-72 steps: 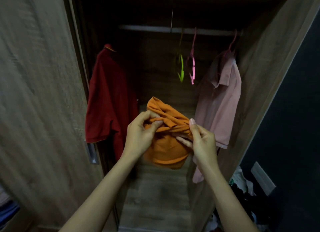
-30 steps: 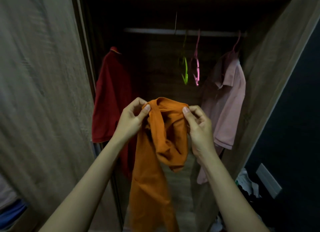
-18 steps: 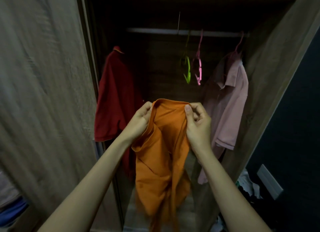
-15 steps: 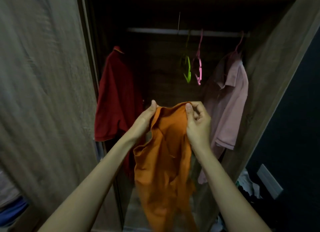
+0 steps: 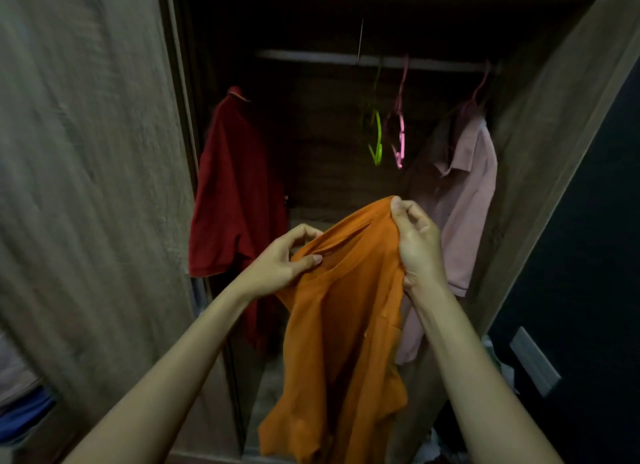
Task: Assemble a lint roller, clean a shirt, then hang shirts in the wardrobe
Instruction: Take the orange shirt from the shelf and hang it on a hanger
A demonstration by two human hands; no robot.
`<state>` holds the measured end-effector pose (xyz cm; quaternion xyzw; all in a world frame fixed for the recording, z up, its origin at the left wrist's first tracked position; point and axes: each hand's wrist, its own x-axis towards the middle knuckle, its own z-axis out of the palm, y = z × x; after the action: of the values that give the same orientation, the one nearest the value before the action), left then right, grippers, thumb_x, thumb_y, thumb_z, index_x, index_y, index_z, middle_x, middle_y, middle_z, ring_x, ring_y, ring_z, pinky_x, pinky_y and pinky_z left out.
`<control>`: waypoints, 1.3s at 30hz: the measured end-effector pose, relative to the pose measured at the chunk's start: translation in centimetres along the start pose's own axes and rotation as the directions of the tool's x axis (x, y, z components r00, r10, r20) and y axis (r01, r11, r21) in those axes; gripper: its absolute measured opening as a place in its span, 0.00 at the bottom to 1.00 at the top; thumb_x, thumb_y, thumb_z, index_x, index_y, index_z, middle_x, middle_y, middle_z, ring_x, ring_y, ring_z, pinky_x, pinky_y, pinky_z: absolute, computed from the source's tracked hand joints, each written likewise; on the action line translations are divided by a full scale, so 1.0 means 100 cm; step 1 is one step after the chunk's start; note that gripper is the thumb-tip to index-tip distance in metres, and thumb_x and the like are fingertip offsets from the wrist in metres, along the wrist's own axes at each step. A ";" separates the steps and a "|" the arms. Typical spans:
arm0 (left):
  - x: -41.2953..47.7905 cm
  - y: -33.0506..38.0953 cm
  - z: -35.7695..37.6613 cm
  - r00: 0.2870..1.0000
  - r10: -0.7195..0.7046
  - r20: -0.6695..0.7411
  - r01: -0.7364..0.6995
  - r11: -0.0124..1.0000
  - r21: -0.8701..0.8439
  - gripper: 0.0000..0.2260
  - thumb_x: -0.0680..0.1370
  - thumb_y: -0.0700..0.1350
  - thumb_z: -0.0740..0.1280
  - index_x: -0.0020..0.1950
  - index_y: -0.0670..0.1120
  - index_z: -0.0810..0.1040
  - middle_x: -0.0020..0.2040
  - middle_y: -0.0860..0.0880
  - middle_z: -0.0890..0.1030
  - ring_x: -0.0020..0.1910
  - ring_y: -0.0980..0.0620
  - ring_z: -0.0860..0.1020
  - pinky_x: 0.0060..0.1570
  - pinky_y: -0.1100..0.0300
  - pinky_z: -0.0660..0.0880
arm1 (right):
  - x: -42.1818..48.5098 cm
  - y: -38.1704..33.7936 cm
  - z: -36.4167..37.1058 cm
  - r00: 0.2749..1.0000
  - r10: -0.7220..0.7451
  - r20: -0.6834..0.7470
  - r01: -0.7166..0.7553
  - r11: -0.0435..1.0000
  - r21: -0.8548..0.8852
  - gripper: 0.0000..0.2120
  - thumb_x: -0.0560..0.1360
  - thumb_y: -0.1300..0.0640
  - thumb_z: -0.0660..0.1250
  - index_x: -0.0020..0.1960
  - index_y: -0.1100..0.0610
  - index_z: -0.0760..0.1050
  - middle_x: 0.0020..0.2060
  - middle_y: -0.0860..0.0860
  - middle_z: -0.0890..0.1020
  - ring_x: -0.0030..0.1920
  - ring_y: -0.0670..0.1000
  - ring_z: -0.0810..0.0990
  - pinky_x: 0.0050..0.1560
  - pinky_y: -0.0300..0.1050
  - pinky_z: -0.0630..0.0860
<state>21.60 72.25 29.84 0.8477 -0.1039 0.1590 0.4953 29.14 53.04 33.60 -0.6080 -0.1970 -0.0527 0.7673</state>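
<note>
An orange shirt (image 5: pixel 343 325) hangs unfolded in front of the open wardrobe, held up by both hands. My right hand (image 5: pixel 417 242) pinches its top edge at the higher point. My left hand (image 5: pixel 282 261) grips the fabric lower and to the left, thumb over the cloth. Inside, a red shirt (image 5: pixel 232 193) hangs at the left and a pink shirt (image 5: pixel 460 200) at the right of the rail (image 5: pixel 311 56). Between them two bare hangers dangle, one green (image 5: pixel 376 138) and one pink (image 5: pixel 400 134).
The wardrobe's sliding door (image 5: pixel 90 186) fills the left side. Its wooden side panel (image 5: pixel 540 172) stands at the right, with a dark wall and a grey wall plate (image 5: pixel 533 361) beyond. Loose clothes lie on the floor at the lower right (image 5: pixel 498 359).
The bundled orange shirt has been shaken out and hangs full length. In the last half second my left hand dropped lower and re-gripped the fabric; my right hand stayed high.
</note>
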 end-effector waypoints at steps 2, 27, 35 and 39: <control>-0.005 -0.005 -0.003 0.999 -0.033 0.008 0.033 0.999 -0.002 0.10 0.79 0.42 0.67 0.60 0.48 0.74 0.53 0.50 0.78 0.52 0.54 0.79 0.56 0.57 0.76 | 0.003 -0.001 -0.006 1.000 0.024 -0.001 -0.024 1.000 0.002 0.11 0.79 0.52 0.62 0.39 0.55 0.74 0.31 0.50 0.71 0.31 0.47 0.70 0.33 0.42 0.70; 0.002 -0.006 -0.059 0.989 -0.036 -0.144 0.100 0.878 0.469 0.29 0.77 0.33 0.62 0.66 0.65 0.64 0.54 0.55 0.69 0.52 0.56 0.72 0.51 0.63 0.71 | 0.021 -0.007 -0.033 0.988 0.058 -0.140 -0.046 0.995 0.086 0.11 0.79 0.50 0.63 0.40 0.52 0.75 0.31 0.47 0.77 0.32 0.44 0.76 0.38 0.43 0.77; 0.007 0.013 -0.059 0.979 -0.194 -0.066 0.175 0.959 -0.223 0.34 0.76 0.26 0.54 0.71 0.61 0.63 0.63 0.65 0.73 0.45 0.55 0.76 0.35 0.67 0.73 | 0.028 0.014 -0.029 0.982 -0.146 -0.117 0.117 0.968 -0.222 0.11 0.79 0.48 0.61 0.45 0.53 0.76 0.33 0.50 0.78 0.34 0.47 0.77 0.37 0.38 0.76; 0.019 0.017 -0.059 0.975 -0.198 -0.103 0.140 0.903 -0.406 0.35 0.73 0.25 0.53 0.73 0.55 0.65 0.31 0.56 0.75 0.24 0.57 0.65 0.23 0.67 0.62 | 0.041 0.033 -0.020 0.982 -0.185 0.026 0.181 0.911 -0.372 0.10 0.79 0.49 0.61 0.47 0.54 0.78 0.40 0.50 0.81 0.42 0.43 0.79 0.41 0.29 0.73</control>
<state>21.81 76.54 34.64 0.7223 -0.0245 0.1510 0.6744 34.40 52.64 31.70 -0.7211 -0.2356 -0.1636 0.6307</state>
